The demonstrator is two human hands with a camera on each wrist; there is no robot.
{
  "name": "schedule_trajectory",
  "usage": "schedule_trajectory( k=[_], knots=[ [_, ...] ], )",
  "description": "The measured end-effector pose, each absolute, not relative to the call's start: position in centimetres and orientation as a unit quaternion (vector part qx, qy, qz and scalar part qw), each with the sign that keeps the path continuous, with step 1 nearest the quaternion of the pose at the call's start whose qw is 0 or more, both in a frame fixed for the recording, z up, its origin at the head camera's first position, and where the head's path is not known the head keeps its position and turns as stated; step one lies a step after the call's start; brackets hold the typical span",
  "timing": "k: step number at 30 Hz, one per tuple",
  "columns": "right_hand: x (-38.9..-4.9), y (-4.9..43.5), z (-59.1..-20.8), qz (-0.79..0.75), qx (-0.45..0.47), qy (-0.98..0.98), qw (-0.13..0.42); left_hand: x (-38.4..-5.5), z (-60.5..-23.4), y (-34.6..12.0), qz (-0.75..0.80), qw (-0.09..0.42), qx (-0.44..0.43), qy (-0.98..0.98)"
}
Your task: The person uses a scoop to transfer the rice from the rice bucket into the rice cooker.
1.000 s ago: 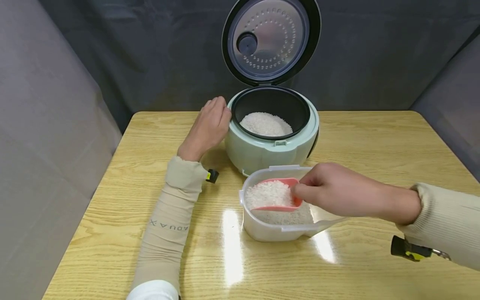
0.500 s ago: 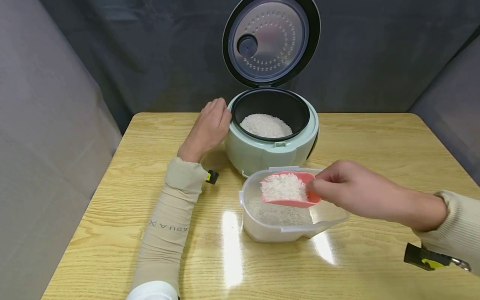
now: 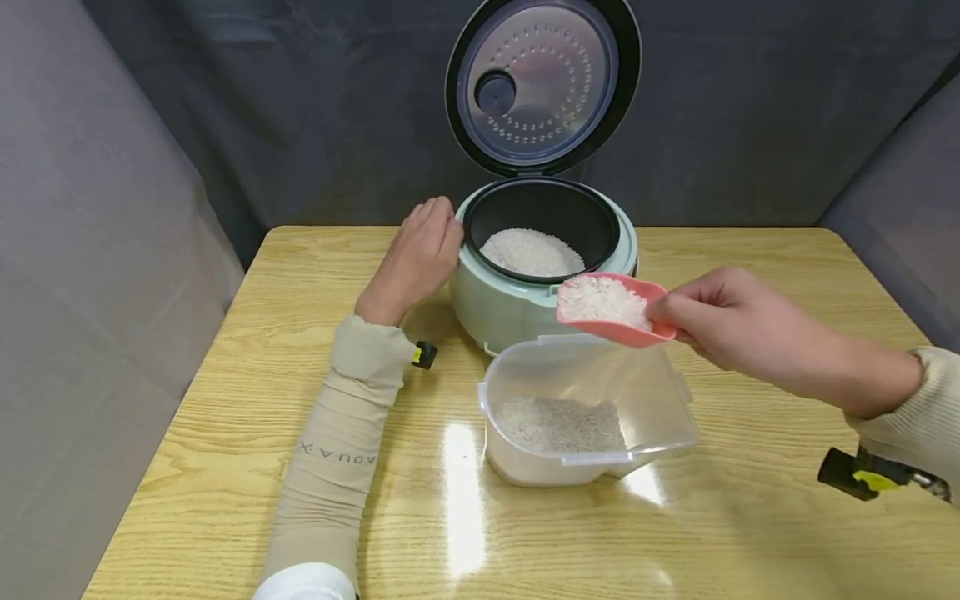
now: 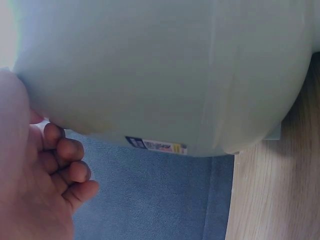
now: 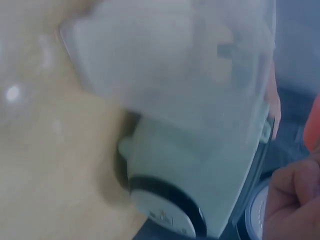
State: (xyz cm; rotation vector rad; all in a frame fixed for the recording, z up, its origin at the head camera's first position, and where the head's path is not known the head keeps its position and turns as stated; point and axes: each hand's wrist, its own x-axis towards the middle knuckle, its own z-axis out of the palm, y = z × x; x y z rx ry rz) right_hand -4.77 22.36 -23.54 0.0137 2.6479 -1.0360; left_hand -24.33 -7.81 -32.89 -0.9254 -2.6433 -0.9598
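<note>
My right hand (image 3: 738, 329) pinches a pink scoop (image 3: 633, 335) heaped with white rice (image 3: 602, 300). In the head view the scoop overlaps the front right edge of a pale green rice cooker (image 3: 502, 308), above the container's far rim. Inside the cooker's black pot (image 3: 558, 204) lies a mound of rice (image 3: 531, 252). My left hand (image 3: 416, 262) holds the cooker's left side near the rim; in the left wrist view its fingers (image 4: 70, 149) are curled beside the cooker wall, with some of the grip hidden.
A translucent rice container (image 3: 652, 417) with a low layer of rice (image 3: 562, 423) stands just in front of the cooker. The cooker's lid (image 3: 540, 83) is raised at the back, near a dark cloth (image 3: 300, 108). Everything rests on a wooden table (image 3: 262, 417).
My right hand has lifted the rice-filled scoop out of the container and moved it rightward, then up towards the cooker. The left hand has stayed on the cooker's side.
</note>
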Motion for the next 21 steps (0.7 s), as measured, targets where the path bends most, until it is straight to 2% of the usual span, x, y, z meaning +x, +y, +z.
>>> schedule_trajectory(
  k=[21],
  knots=[
    [-11.8,25.2,-21.1,-0.288,0.064,0.947,0.126,-24.4,-33.0,-7.9,-0.325,0.090,-0.314,-0.887]
  ],
)
